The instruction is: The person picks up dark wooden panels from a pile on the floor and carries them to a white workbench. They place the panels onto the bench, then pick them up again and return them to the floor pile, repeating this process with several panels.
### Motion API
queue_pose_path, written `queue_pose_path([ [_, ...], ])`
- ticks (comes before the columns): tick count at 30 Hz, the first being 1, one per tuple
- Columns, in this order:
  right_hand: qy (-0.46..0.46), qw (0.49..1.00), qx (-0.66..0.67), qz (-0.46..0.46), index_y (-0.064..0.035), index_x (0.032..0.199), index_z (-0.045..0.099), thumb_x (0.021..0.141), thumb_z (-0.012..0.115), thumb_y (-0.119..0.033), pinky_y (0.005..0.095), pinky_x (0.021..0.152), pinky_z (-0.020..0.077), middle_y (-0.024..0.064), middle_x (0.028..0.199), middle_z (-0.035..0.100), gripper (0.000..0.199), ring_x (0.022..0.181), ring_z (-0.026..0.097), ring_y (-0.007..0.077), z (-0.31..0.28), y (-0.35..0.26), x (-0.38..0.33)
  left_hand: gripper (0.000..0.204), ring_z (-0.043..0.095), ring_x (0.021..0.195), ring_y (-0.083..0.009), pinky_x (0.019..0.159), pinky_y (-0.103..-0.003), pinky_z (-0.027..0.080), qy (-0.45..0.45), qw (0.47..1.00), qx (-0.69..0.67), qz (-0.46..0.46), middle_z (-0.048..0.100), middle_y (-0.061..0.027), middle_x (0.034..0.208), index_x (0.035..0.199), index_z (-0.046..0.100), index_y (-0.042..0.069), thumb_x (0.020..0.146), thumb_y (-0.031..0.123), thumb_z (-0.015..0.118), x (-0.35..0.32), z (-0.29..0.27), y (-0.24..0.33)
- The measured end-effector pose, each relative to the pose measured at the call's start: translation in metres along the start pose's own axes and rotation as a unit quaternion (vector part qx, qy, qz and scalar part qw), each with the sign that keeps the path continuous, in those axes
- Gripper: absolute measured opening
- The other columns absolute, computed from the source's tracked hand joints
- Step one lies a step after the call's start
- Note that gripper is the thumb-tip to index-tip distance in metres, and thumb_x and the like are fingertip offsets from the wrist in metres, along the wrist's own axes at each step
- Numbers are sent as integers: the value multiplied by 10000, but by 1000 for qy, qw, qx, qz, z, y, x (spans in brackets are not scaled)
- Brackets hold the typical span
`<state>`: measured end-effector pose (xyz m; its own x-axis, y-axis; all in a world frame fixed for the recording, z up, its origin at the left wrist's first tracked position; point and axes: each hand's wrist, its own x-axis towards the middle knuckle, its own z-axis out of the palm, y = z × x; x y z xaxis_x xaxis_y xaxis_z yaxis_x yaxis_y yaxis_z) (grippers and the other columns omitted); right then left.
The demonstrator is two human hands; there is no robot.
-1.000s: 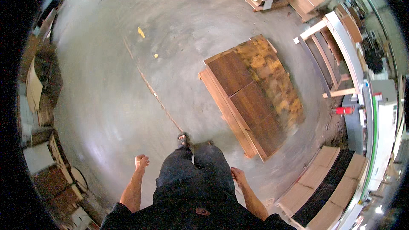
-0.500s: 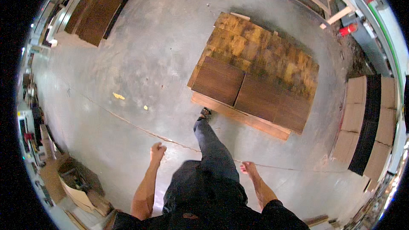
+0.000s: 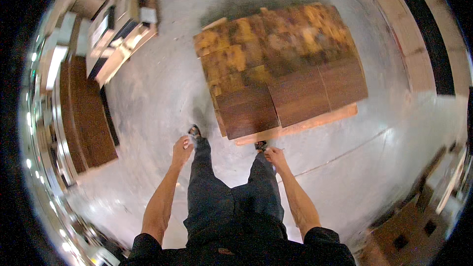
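Grey concrete floor (image 3: 148,106) is spreading all around, with dark brown panels (image 3: 84,118) lying along the left of the frame, boxes (image 3: 120,22) sitting at upper left and brown cartons (image 3: 394,19) lining the upper right beside a black strip (image 3: 429,32). From where I'm standing, a low stack of boards (image 3: 295,98) is taking up the upper middle, its top showing dark brown panels nearest the person and mottled amber pieces (image 3: 308,29) on the far part. A paler board (image 3: 320,120) is sticking out along the near edge.

That stack's long axis is running left to right across the frame, its right end tilting a little upward; its dark side is facing the person's feet.

The left hand (image 3: 183,150) is hanging near the left foot in view, and the right hand (image 3: 275,157) is hanging just below the stack's near edge. They're well apart from each other, fingers loosely curled, neither gripping the boards; blur is keeping me from telling whether the fingertips are meeting.

To my eye, the person is positioning at the stack; reaching it from this stance would be calling for bending forward and lowering both hands.
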<state>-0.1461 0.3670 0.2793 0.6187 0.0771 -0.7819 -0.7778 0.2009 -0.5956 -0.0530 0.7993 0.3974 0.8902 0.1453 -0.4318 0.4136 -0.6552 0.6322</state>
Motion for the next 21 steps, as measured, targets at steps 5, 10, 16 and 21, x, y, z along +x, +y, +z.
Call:
queue_pose_path([
  [5, 129, 991, 28, 17, -28, 1008, 681, 965, 602, -309, 243, 660, 434, 0, 859, 592, 294, 731, 506, 82, 65, 25, 58, 617, 632, 1187, -310, 933, -382, 526, -147, 977, 130, 80, 622, -230, 1311, 1367, 526, -17, 814, 149, 741, 176, 24, 23],
  [10, 356, 920, 163, -20, 9, 1271, 606, 953, 616, -365, 314, 811, 459, 29, 998, 613, 491, 887, 552, 159, 137, 81, 131, 745, 480, 1357, -349, 1112, -395, 387, -312, 891, 285, 163, 512, -262, 1432, 1437, 431, -58, 801, 162, 750, 341, 105, 6],
  [16, 434, 875, 215, 14, -1, 1380, 510, 904, 685, -431, 364, 994, 443, 193, 1299, 608, 665, 1182, 575, 265, 228, 183, 249, 892, 355, 1446, -339, 1183, -423, 303, -382, 872, 260, 160, 386, -259, 1533, 1488, 350, -66, 804, 273, 811, 430, 210, -36],
  [21, 467, 601, 648, 37, -52, 1398, 505, 924, 592, -604, 468, 1075, 346, 132, 1234, 599, 733, 1212, 507, 277, 317, 224, 272, 916, 419, 1402, -319, 1161, -416, 331, -426, 866, 226, 131, 457, -216, 1493, 1476, 378, -53, 772, 309, 838, 407, 266, -42],
])
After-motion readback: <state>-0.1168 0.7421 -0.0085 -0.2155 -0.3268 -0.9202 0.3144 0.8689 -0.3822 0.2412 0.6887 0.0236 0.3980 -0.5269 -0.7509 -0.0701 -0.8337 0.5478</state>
